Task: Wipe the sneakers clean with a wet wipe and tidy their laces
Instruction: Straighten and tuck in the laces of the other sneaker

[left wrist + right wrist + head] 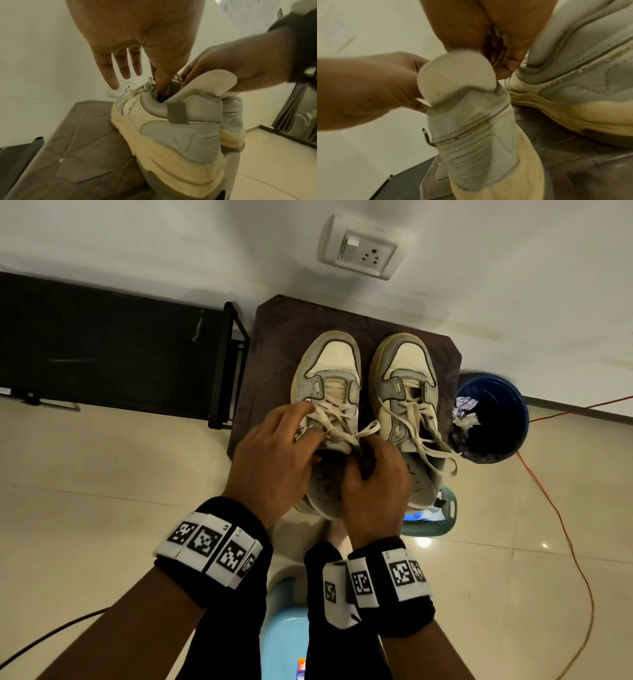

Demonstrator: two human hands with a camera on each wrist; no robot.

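Two worn grey-and-cream sneakers stand side by side on a brown plastic stool (274, 344), toes toward the wall. My left hand (308, 422) lies over the left sneaker (329, 361); its thumb and forefinger pinch the cream lace (334, 419) near the knot while the other fingers (120, 65) stay straight. My right hand (363, 453) is curled at the same shoe's collar (197, 89), pinching lace strands (498, 59) between fingers and thumb. The right sneaker (407, 361) has its laces (431, 446) loose and trailing over its side. No wipe is in either hand.
A blue bucket (503, 446) holding crumpled wipes stands right of the stool. An orange cable (565, 529) runs across the tiled floor. A black rack (102, 347) sits left against the wall, under a socket (359, 248). A teal basket (445, 518) lies behind the heels.
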